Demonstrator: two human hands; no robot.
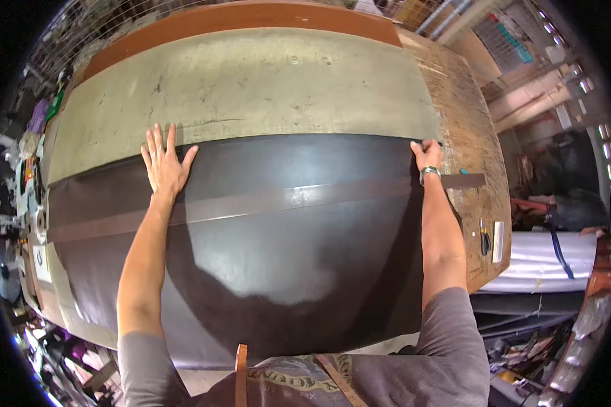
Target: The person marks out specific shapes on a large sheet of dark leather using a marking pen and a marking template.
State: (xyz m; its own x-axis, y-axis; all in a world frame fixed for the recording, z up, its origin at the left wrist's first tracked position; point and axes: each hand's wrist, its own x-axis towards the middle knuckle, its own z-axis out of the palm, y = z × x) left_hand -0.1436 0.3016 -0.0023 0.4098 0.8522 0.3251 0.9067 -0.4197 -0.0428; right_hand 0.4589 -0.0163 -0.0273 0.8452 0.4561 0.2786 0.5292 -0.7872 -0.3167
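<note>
A large dark sheet [251,251] covers the near part of the table and hangs toward my body. My left hand [165,163] lies flat with spread fingers across the sheet's far edge, its fingertips on the pale board [251,81]. At the sheet's far right corner my right hand [428,154] is closed, with the edge pinched between thumb and fingers. A long brown strip [299,197] runs across the sheet, passes under or beside both forearms, and sticks out past the right edge.
Yellow-and-black handled scissors or pliers [485,241] and a white block [498,241] lie on the wooden tabletop [475,136] at right. A reddish-brown strip [251,15] lines the far edge. White rolls [550,258] stand beyond the table's right side; assorted items crowd the left.
</note>
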